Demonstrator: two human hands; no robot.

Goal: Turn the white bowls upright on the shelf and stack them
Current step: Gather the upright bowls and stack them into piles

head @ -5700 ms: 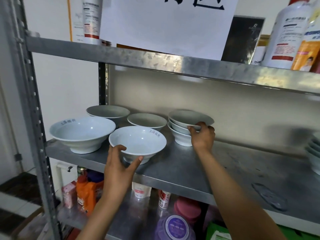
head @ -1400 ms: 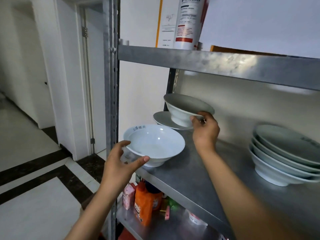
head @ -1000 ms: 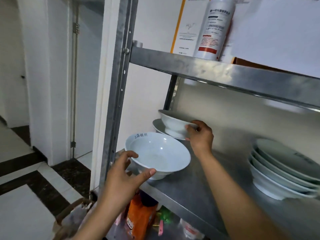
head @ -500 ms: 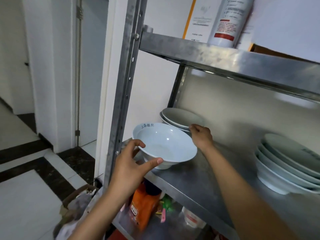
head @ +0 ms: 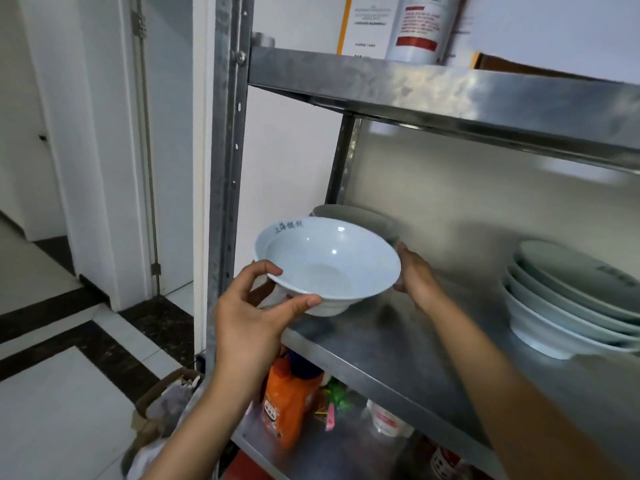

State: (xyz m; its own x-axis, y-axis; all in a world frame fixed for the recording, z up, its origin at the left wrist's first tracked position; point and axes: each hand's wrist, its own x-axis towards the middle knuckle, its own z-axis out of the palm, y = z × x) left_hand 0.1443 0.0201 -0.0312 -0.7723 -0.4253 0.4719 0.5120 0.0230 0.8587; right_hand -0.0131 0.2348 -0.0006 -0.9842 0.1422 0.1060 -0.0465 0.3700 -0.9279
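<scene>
Left hand (head: 252,317) has a firm grip on the white bowl (head: 327,265), thumb over the near rim, fingers curled beneath, holding it upright above the shelf (head: 398,344). Right hand (head: 417,277) touches its far rim; whether those fingers curl is hidden. Behind sits another bowl (head: 360,216); the stack (head: 568,303) stands well right.

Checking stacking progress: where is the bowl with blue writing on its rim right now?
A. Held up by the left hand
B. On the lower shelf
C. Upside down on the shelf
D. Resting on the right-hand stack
A: the left hand grips the rim of the bowl with blue writing, upright above the shelf.
</scene>
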